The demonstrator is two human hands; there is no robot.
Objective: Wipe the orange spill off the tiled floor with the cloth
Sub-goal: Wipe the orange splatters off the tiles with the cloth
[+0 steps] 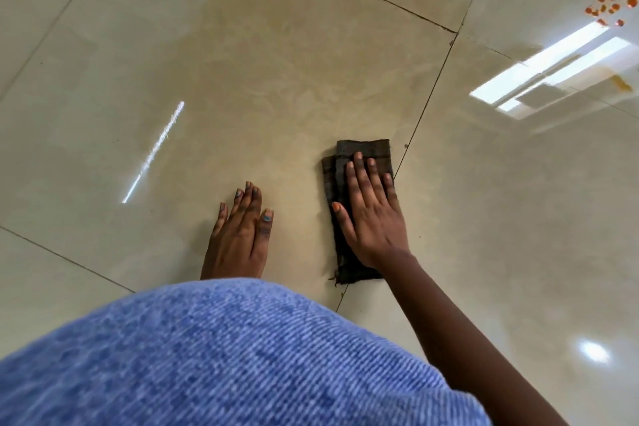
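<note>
The right hand [371, 214] lies flat, fingers spread, pressing the folded dark cloth [358, 207] onto the tiled floor [138, 45]. The left hand [240, 235] rests flat just beside it. Orange spill droplets [612, 3] lie well apart, far right.

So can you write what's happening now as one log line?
right hand: flat on dark cloth | left hand: flat on tiled floor | orange droplets: unwiped, far right
</note>
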